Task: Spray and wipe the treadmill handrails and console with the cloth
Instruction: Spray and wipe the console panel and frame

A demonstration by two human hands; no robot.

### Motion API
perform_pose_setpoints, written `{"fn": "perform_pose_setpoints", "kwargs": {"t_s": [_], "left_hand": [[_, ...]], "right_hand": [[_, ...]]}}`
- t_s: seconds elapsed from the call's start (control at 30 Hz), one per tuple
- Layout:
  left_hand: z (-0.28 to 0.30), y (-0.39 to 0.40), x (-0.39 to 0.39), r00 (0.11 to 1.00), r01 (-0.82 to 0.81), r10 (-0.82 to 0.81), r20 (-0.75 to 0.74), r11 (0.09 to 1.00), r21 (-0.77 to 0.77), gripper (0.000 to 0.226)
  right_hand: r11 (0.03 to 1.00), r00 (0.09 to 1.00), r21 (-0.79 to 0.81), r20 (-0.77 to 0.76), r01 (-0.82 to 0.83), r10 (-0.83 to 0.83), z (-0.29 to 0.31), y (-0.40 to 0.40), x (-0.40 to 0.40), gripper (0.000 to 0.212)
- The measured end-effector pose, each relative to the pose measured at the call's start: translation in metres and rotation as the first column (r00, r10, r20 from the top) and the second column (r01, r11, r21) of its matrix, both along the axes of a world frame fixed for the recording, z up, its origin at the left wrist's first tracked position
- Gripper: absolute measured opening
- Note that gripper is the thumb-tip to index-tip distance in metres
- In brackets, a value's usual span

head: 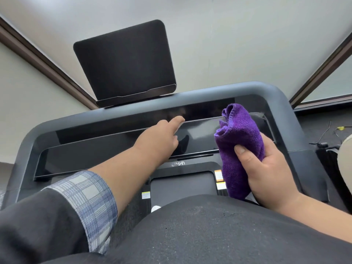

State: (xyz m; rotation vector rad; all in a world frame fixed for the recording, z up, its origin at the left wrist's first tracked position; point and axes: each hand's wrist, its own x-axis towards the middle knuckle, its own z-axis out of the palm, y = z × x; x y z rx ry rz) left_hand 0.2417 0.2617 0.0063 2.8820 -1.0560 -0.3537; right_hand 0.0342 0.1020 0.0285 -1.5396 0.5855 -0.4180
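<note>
Two hands are in the single head view, both raised in front of the treadmill console [106, 149].

Head view, left side: our left hand [162, 139] reaches forward with the index finger extended. Its fingertip touches the glossy black panel at the seam between the upper and lower display strips, near the middle of the console. The remaining fingers appear loosely folded; the hand grasps nothing. A plaid cuff [91, 202] shows beneath a dark sleeve [38, 225] on that arm.

Head view, right side: our right hand [270, 168] grips the purple cloth [240, 145]. The thumb presses across the front of the fabric and the fingers wrap behind it. The cloth is bunched and stands upright out of the fist, its upper folds in front of the right part of the console panel. We cannot tell whether the cloth touches the panel.

Head view, surroundings: the grey handrail frame [274, 98] curves around the console at the top and down both sides. A dark tablet holder [125, 63] stands tilted on the top edge of the frame, left of centre. The running belt [182, 185] lies below the console, with warning labels [219, 176] beside it. No spray bottle can be identified.
</note>
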Motion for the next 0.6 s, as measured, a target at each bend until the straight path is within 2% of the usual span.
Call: {"fn": "perform_pose_setpoints", "kwargs": {"t_s": [0.13, 0.23, 0.37, 0.53, 0.6], "left_hand": [[-0.004, -0.035, -0.02, 0.993, 0.104, -0.106, -0.057, 0.994, -0.033, 0.047], [-0.008, -0.051, -0.026, 0.986, 0.121, -0.124, -0.109, 0.992, -0.035, 0.043], [-0.006, -0.064, -0.033, 0.989, 0.098, -0.108, -0.105, 0.991, -0.088, 0.042], [-0.003, -0.064, -0.041, 0.988, 0.065, -0.086, -0.131, 0.985, -0.158, 0.052], [-0.004, -0.052, -0.043, 0.985, 0.018, -0.05, -0.163, 0.981, -0.195, 0.054]], "right_hand": [[0.997, 0.997, -0.005, 0.023, 0.079, -0.079, -0.002, -0.011, -0.012, 0.033], [0.994, 0.993, -0.017, 0.043, 0.11, -0.109, -0.002, -0.019, -0.02, 0.026], [0.983, 0.983, -0.019, 0.023, 0.182, -0.181, -0.005, -0.03, -0.029, 0.03], [0.95, 0.954, -0.088, 0.039, 0.3, -0.297, -0.003, -0.043, -0.023, 0.012], [0.931, 0.944, -0.161, 0.024, 0.329, -0.329, -0.005, -0.05, -0.01, 0.015]]}}
